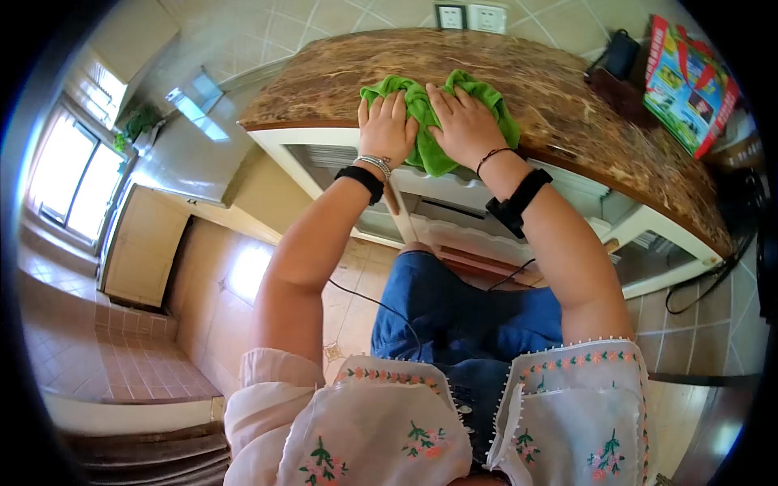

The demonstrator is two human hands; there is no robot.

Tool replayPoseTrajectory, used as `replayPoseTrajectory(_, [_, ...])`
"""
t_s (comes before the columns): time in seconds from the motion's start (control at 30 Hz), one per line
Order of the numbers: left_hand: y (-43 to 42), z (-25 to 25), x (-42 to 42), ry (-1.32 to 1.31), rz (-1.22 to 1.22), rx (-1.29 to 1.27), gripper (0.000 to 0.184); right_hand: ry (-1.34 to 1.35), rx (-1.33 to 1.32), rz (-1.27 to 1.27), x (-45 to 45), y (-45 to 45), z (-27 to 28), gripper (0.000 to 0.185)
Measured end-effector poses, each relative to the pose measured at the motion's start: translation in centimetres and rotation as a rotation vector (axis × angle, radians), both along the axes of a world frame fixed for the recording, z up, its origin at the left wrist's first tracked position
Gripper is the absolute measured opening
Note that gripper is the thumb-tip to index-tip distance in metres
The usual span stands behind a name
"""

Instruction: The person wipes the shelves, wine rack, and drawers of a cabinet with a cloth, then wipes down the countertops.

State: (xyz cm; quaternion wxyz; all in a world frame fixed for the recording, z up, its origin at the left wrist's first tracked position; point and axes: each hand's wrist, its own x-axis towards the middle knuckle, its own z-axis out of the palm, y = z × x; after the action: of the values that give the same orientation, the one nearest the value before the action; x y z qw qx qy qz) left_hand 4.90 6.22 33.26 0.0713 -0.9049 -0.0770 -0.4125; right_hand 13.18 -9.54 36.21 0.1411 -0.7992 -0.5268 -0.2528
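A bunched green cloth lies on the brown marble-patterned countertop, with part of it hanging over the front edge. My left hand rests flat on the cloth's left part, fingers stretched forward. Just to its right, my right hand presses on the cloth with its fingers spread. The two hands are close together but apart. Cloth shows between them and beyond my right fingertips. Neither hand is wrapped round the cloth.
At the counter's right end are a colourful bag, a black object and a dark red item. Wall sockets are behind. White cabinet doors with glass stand below the edge. A black cable hangs near my legs.
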Motion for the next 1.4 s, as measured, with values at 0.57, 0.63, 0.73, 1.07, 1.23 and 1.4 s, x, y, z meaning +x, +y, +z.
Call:
replayPoseTrajectory(0.57, [-20.1, 3.8, 10.9, 0.42, -0.221, 0.044, 0.068, 0.477, -0.102, -0.119, 11.3, -23.0, 2.8, 0.063])
replayPoseTrajectory(0.63, [-21.9, 3.4, 12.6, 0.433, -0.273, -0.006, 0.074, 0.526, -0.072, -0.156, 12.9, -25.4, 2.5, 0.063])
replayPoseTrajectory(0.73, [-24.8, 4.0, 14.1, 0.51, -0.329, -0.08, 0.08, 0.491, -0.049, -0.311, 13.8, -27.9, 2.3, 0.065])
replayPoseTrajectory(1.07, [-26.6, 4.5, 16.0, 0.559, -0.393, -0.201, 0.077, 0.298, -0.095, -0.712, 14.7, -27.2, 1.1, 0.068])
replayPoseTrajectory(1.23, [-26.7, 4.7, 15.7, 0.544, -0.436, -0.236, 0.074, 0.3, -0.142, -0.729, 15.0, -27.6, 1.2, 0.069])
replayPoseTrajectory(1.4, [-25.6, 4.0, 15.7, 0.516, -0.493, -0.221, 0.07, 0.357, -0.132, -0.835, 14.2, -26.4, 0.9, 0.071])
